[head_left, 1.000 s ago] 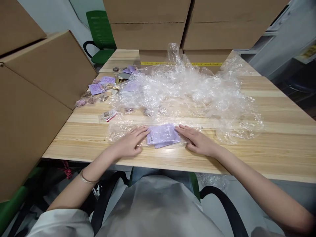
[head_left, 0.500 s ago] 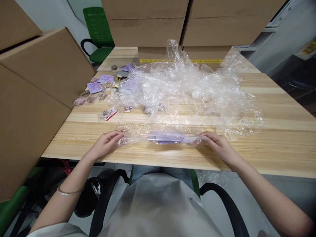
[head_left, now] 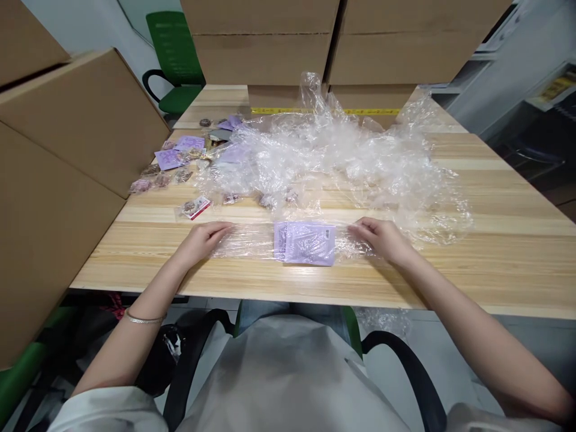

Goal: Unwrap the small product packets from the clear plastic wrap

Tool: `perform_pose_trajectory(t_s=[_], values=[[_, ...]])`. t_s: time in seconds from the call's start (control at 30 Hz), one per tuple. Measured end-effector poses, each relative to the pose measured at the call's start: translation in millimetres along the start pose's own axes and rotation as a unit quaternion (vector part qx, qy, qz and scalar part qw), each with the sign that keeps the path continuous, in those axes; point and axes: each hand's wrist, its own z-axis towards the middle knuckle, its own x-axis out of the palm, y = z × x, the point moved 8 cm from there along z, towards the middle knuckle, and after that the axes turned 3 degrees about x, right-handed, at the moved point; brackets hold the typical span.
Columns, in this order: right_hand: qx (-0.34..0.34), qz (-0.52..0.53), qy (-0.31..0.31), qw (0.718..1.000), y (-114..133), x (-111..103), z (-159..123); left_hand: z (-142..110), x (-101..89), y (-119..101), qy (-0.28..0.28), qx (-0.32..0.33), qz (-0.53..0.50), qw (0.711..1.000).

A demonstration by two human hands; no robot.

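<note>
Two overlapping purple packets (head_left: 310,245) lie wrapped in a strip of clear plastic film (head_left: 249,240) close to the table's front edge. My left hand (head_left: 202,240) pinches the left end of the film. On the other side, my right hand (head_left: 380,237) has its fingers closed on the right end. The film is stretched between both hands, with the packets in the middle. Beyond them, a large crumpled heap of clear plastic film (head_left: 333,156) spreads across the table.
Small wrapped packets and purple sachets (head_left: 169,159) are scattered at the table's left. A small red-and-white packet (head_left: 196,207) lies nearer. Cardboard boxes stand on the left (head_left: 76,126) and at the back (head_left: 261,54). A green chair (head_left: 173,54) is behind.
My hands have gone from lying flat beside the packets to gripping the film ends farther apart. The wrapped packets were lifted and turned over, and now show another face.
</note>
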Motion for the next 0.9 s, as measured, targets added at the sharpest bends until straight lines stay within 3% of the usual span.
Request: perform_pose_trajectory(t_s=[0.13, 0.23, 0.33, 0.4, 0.43, 0.5, 0.57, 0.63, 0.77, 0.9], values=[[0.007, -0.169, -0.032, 0.985, -9.1, 5.7, -7.6, -8.3, 9.4, -11.3, 0.07, 0.027, 0.135, 0.988], [-0.045, -0.292, -0.147, 0.944, 7.8, -4.7, -25.7, -16.0, 3.7, -26.0, 0.026, 0.022, 0.254, 0.967], [-0.169, -0.352, -0.277, 0.878, 52.6, -13.2, -64.9, -23.1, 1.0, -73.9, -0.095, 0.096, 0.287, 0.948], [-0.24, -0.345, -0.279, 0.864, 79.7, -4.6, -92.5, -25.8, 20.6, -119.7, -0.107, 0.205, 0.237, 0.943], [-0.253, -0.336, -0.25, 0.872, 88.1, 3.8, -102.9, -24.4, 40.1, -140.7, -0.06, 0.254, 0.204, 0.944], [-0.222, -0.324, -0.183, 0.901, 91.8, 23.0, -116.9, -16.0, 78.6, -170.7, 0.03, 0.285, 0.154, 0.946], [-0.158, -0.311, -0.16, 0.924, 81.9, 37.3, -125.6, -1.5, 110.1, -183.2, 0.087, 0.256, 0.141, 0.952], [-0.119, -0.286, -0.162, 0.937, 67.3, 47.1, -128.9, 13.0, 129.7, -181.8, 0.115, 0.207, 0.138, 0.962], [-0.082, -0.219, -0.139, 0.962, 40.5, 58.4, -111.1, 23.7, 140.0, -170.6, 0.136, 0.173, 0.143, 0.965], [-0.026, -0.064, -0.099, 0.993, 36.4, 58.5, -77.8, 17.0, 139.8, -167.6, 0.14, 0.182, 0.156, 0.961]])
